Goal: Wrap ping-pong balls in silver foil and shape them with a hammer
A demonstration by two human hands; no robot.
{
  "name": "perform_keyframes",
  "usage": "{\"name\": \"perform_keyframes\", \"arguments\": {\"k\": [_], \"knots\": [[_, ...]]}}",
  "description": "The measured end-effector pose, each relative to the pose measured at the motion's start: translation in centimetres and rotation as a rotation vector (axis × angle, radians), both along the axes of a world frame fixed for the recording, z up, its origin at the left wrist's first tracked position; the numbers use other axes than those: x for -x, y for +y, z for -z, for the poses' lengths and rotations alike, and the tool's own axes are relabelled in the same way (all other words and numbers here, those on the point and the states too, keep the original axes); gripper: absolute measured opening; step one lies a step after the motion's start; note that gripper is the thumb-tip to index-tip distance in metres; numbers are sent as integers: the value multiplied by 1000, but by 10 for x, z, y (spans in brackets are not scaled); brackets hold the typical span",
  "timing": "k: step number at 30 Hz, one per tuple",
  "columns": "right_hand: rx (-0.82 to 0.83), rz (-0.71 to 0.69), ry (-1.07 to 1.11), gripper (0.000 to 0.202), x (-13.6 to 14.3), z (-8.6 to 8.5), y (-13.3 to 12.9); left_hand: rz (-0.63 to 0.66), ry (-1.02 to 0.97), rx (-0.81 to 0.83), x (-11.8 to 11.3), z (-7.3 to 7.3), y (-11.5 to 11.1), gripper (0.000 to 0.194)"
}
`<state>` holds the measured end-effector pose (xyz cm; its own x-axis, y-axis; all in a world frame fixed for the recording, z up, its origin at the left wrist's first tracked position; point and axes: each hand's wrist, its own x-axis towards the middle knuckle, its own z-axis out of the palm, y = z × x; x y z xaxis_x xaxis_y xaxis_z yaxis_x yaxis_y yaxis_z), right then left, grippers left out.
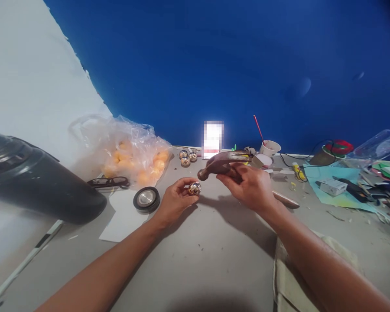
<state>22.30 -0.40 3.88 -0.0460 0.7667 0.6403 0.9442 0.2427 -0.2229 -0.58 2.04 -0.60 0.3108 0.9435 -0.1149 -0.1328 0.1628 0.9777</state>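
Observation:
A shiny, patterned metallic ball (194,188) is pinched between the thumb and fingers of my left hand (178,197), just above the table. Up and to the right of it, my right hand (251,184) is closed round a claw hammer (219,165). The hammer's round striking face points down and left, close to the ball but apart from it. The wooden end of the handle shows beyond my right wrist. Several similar balls (185,160) lie together on the table (195,260) near the blue wall.
Clear plastic bag (133,149) with orange items, glasses (112,182), a round black lid (146,199) on white paper (121,216) and a large dark bottle (42,177) are left. Right are a white cup (270,148), cloth (289,281) and a small box (333,186).

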Motion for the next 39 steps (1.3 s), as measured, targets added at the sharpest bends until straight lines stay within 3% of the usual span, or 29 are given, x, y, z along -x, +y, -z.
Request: {"name": "perform_keyframes", "arguments": {"k": [7, 14, 20, 24, 28, 32, 35, 39], "knots": [[-34, 30, 7, 49, -2, 1, 2, -75, 52, -57, 3, 0, 2, 48], [42, -103, -103, 45, 7, 12, -1, -70, 49, -76, 2, 5, 2, 44], [-48, -40, -80, 47, 6, 12, 0, -46, 27, -43, 2, 6, 2, 45], [60, -81, -124, 44, 6, 14, 1, -67, 65, -81, 0, 2, 0, 42], [114, 28, -107, 46, 1, 15, 4, -72, 70, -77, 1, -1, 0, 42], [318, 123, -148, 45, -1, 18, 10, -91, 101, -105, 3, 2, 3, 39], [481, 150, -209, 42, 2, 23, 13, -99, 143, -131, 4, 5, 5, 47], [601, 176, -238, 39, 8, 26, 16, -75, 240, -150, 5, 9, 6, 51]]}}
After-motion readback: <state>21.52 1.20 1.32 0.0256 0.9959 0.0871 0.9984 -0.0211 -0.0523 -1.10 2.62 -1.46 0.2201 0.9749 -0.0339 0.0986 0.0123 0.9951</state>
